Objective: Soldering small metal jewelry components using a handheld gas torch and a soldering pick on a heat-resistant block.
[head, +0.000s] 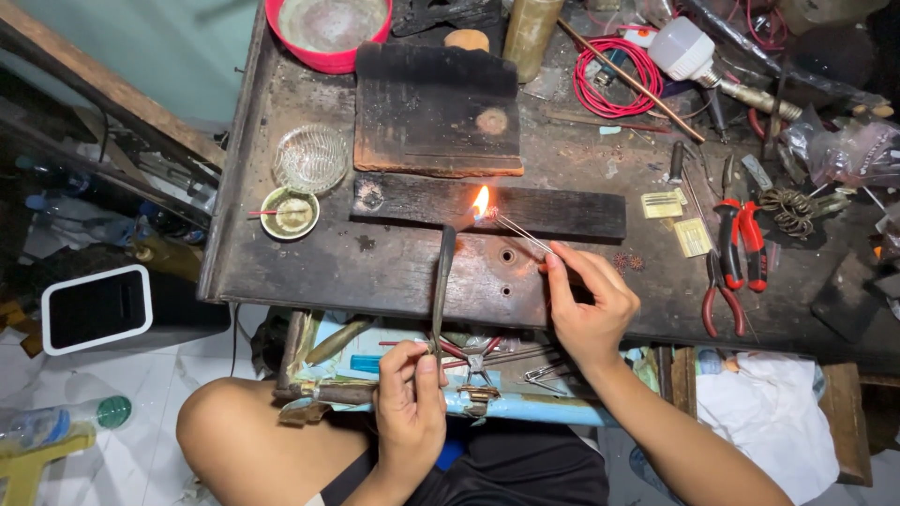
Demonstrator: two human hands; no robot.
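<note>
The desk (309,272) is a dark, scorched wooden top, stained and pitted, with two small holes near its front edge. A charred wooden block (437,108) sits toward the back, and a long blackened plank (562,214) lies across the middle. At the plank's near edge a small flame (481,200) burns at the tip of a thin torch pipe (442,281), which the left hand (411,408) grips by its lower end, fingers closed around it above the lap. The right hand (589,305) pinches slim metal tweezers (522,234), whose tips reach into the flame; what they hold is too small to tell. On the left of the desk stand a clear ribbed glass dish (311,157) and a small round tin (289,213), with a red bowl (328,33) at the back edge. To the right lie red-handled pliers (741,239), a coil of red wire (609,75), a white bulb (684,49) and a tangle of other tools. An open drawer (487,375) below the desk front holds more tools. The floor (178,375) is pale tile, with a white-framed box (97,307) and a plastic bottle (66,419) lying on it at the left.
</note>
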